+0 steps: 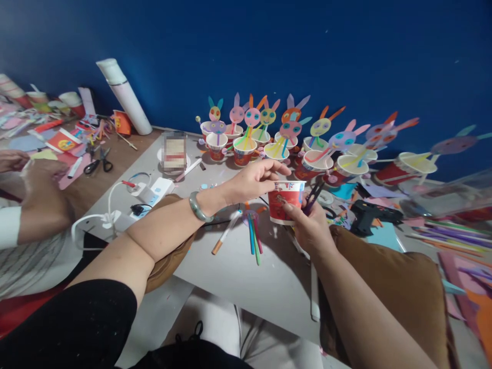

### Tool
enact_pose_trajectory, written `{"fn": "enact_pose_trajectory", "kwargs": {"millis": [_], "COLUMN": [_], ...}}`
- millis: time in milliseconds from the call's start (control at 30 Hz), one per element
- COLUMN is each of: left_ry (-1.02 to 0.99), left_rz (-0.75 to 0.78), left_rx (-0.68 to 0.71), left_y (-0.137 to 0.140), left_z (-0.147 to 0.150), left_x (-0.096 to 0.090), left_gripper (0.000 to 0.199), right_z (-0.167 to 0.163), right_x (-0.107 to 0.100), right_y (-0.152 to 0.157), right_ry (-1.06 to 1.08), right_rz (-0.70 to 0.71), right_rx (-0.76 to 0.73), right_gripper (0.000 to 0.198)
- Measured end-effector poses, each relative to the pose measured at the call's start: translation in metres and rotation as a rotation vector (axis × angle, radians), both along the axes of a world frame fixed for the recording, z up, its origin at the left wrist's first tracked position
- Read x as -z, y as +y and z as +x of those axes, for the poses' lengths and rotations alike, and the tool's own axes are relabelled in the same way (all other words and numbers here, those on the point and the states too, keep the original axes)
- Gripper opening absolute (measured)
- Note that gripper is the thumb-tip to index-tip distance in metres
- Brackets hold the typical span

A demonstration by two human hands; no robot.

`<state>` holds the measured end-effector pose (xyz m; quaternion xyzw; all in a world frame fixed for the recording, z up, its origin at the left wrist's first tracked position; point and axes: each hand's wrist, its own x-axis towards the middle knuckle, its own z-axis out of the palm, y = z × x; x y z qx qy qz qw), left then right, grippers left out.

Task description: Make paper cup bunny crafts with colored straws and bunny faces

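The red paper cup (282,207) hid some fingers of the right hand (313,225). Far left of the left hand (255,180), the picture's edge cut off a co-worker's hand (11,160); well right of the right hand, straws (457,233) were blurred.

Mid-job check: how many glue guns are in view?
1: a black glue gun, lying among craft scraps right of the right hand, against light-blue paper. Others may be hidden.

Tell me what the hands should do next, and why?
Maybe the left hand should take the red cup by its rim. It is right beside that rim, while the right hand seems to hold both the cup and a dark, scissor-like tool.
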<state>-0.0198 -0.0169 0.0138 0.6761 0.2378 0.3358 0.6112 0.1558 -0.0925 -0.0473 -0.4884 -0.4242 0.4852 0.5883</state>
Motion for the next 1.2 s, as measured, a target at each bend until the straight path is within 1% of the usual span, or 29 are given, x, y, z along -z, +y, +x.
{"fn": "enact_pose_trajectory", "kwargs": {"millis": [33, 100, 200, 267, 333, 400, 467, 567, 667, 800, 933, 1067, 1200], "left_ry": [-0.005, -0.007, 0.004, 0.009, -0.003, -0.035, -0.062, -0.053, -0.023, 0.022, 0.089, 0.135, 0.214], "left_rz": [0.027, 0.085, 0.167, 0.218, 0.263, 0.296, 0.328, 0.39, 0.498, 0.634, 0.761, 0.865, 0.939], "left_rx": [0.012, 0.028, -0.008, -0.053, -0.067, -0.058, -0.065, -0.154, -0.264, -0.292, -0.319, -0.353, -0.38], "left_y": [-0.001, -0.002, -0.006, -0.007, -0.006, -0.004, -0.002, -0.002, -0.004, -0.008, -0.008, -0.007, -0.007], "left_z": [-0.001, -0.001, -0.001, 0.0, 0.001, 0.003, 0.004, 0.003, 0.001, 0.0, 0.0, 0.001, 0.002], "left_x": [0.0, -0.002, -0.003, -0.002, 0.0, 0.004, 0.007, 0.008, 0.005, 0.001, 0.003, 0.006, 0.008], "left_gripper": [0.03, 0.032, 0.035, 0.029, 0.022, 0.024, 0.03, 0.035, 0.024, 0.013, 0.011, 0.011, 0.01], "right_z": [0.0, 0.0, 0.001, 0.001, 0.002, 0.003, 0.005, 0.006, 0.005, 0.002, -0.001, -0.002, -0.002], "right_x": [0.001, 0.003, 0.006, 0.008, 0.01, 0.013, 0.016, 0.016, 0.011, 0.002, -0.001, 0.002, 0.005], "right_y": [0.0, 0.0, -0.001, -0.002, -0.002, -0.001, 0.0, 0.001, 0.0, -0.004, -0.007, -0.006, -0.006], "right_ry": [-0.009, -0.051, -0.15, -0.2, -0.218, -0.219, -0.221, -0.215, -0.247, -0.394, -0.508, -0.508, -0.53], "right_rz": [0.012, 0.067, 0.162, 0.203, 0.229, 0.241, 0.249, 0.261, 0.274, 0.303, 0.36, 0.385, 0.373], "right_rx": [0.003, 0.071, 0.18, 0.21, 0.239, 0.272, 0.308, 0.344, 0.396, 0.462, 0.513, 0.517, 0.513], "right_gripper": [0.061, 0.061, 0.065, 0.064, 0.063, 0.063, 0.063, 0.06, 0.059, 0.06, 0.061, 0.061, 0.06]}}
